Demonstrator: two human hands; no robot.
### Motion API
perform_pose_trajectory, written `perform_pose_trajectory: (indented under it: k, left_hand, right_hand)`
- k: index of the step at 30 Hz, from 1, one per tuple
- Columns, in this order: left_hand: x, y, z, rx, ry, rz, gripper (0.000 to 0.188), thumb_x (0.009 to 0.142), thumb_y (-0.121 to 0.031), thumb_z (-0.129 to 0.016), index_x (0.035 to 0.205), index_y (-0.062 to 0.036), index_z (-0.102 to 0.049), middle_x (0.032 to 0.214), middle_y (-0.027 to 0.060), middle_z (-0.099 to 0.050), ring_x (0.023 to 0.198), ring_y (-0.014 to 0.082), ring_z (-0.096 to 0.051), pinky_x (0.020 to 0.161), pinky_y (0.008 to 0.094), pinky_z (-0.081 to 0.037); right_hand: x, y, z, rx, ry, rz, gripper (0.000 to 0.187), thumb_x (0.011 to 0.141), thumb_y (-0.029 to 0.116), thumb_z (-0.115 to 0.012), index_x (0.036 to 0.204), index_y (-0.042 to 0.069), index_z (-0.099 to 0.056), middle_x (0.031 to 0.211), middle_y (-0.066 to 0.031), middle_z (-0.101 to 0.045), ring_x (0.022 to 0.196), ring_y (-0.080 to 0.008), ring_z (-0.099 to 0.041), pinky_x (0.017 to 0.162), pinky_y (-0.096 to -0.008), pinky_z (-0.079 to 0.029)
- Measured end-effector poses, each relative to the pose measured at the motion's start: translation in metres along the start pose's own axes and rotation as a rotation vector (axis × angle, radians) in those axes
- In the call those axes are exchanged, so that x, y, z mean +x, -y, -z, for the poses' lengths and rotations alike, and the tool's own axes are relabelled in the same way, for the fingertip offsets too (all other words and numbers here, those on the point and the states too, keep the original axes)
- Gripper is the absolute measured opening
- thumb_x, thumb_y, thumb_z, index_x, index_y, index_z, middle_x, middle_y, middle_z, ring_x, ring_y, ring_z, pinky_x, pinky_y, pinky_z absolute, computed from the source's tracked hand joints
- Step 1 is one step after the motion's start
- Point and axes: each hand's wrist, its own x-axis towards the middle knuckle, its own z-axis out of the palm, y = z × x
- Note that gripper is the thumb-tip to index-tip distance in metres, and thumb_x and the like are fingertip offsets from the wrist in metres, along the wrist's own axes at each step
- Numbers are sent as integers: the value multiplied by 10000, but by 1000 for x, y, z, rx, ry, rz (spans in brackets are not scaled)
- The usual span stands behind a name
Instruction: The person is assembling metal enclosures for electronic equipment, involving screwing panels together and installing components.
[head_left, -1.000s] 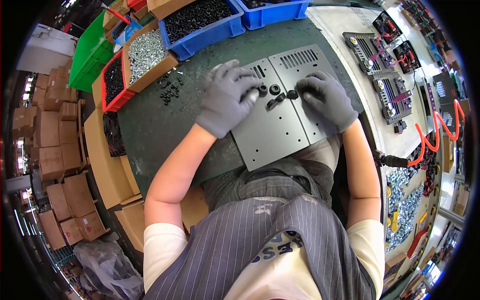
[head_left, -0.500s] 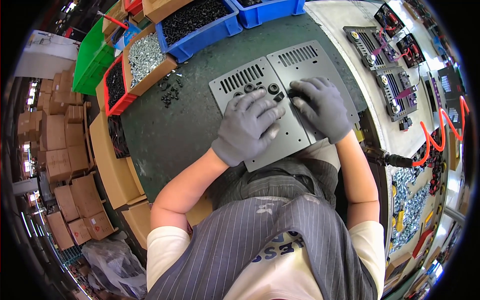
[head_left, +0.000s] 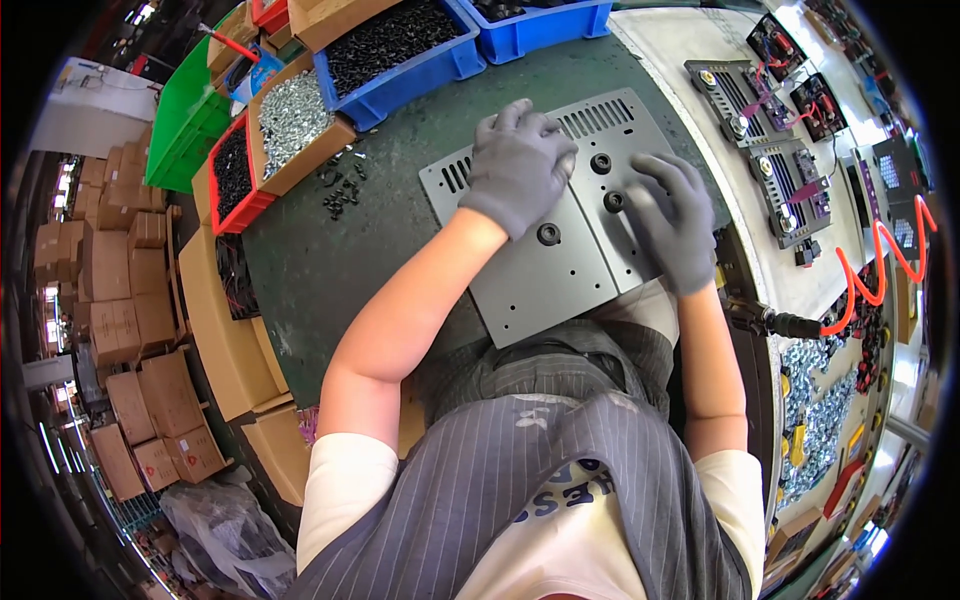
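Observation:
Two flat grey metal panels with slotted vents lie side by side: a left panel [head_left: 530, 285] and a right panel [head_left: 655, 125]. Over the upper part of the left one is my left hand [head_left: 520, 165], in a dark grey glove, its fingers loosely bent and apart; what is under the palm is hidden. My right hand [head_left: 678, 220], gloved alike, hovers over the right panel with thumb and fingers apart. Black round grommets show on the panels: an upper grommet [head_left: 600, 163], a second grommet [head_left: 613, 202] near my right thumb, and a third grommet [head_left: 549, 233] on the left panel.
Beyond the panels on the dark green table [head_left: 330, 270] stand a blue bin [head_left: 420, 85] of black parts, a carton [head_left: 330, 125] of silver fasteners and a red bin [head_left: 243, 205]. Loose black pieces [head_left: 343, 192] lie nearby. A red coiled hose [head_left: 868, 290] hangs at right.
My left hand has moved up and slightly right, uncovering the left panel's lower part. My right hand has shifted right and lifted. Two grommets now show on the right panel.

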Motion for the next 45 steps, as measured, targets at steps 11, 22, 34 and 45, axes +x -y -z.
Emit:
perform_pose_trajectory:
  k: [11, 22, 34, 45]
  left_hand:
    - [-8, 43, 28, -261, 113, 180, 345, 774, -379, -646, 1031, -150, -660, 1095, 72, -599, 1154, 284, -464, 973, 428, -350]
    - [-25, 30, 21, 22, 158, 143, 390, 754, -393, -649, 1076, -172, -632, 1183, 54, -557, 1242, 280, -374, 1020, 456, -276]
    - [-106, 72, 55, -87, -167, 220, 438, 762, -235, -654, 1165, -98, -549, 1161, 135, -541, 1121, 324, -474, 984, 419, -364]
    - [-140, 77, 45, 74, -26, 291, 453, 794, -233, -615, 1221, -116, -523, 1227, 115, -515, 1186, 312, -438, 1021, 426, -326]
  right_hand:
    - [-156, -45, 95, -67, 706, -694, 368, 811, 253, -665, 1026, -41, -615, 815, -121, -653, 767, -159, -589, 715, -291, -466]
    - [-182, -69, 95, 332, -353, -795, 401, 803, 46, -651, 1182, -4, -529, 898, -40, -639, 728, -104, -576, 647, -223, -455]
    - [-151, -64, 96, 285, -384, -376, 453, 714, -72, -674, 1128, -22, -495, 962, -78, -585, 876, -168, -588, 833, -300, -487]
    - [24, -42, 96, 667, -596, 100, 523, 727, -21, -631, 1192, -1, -394, 1045, -219, -617, 973, -287, -619, 821, -343, -497]
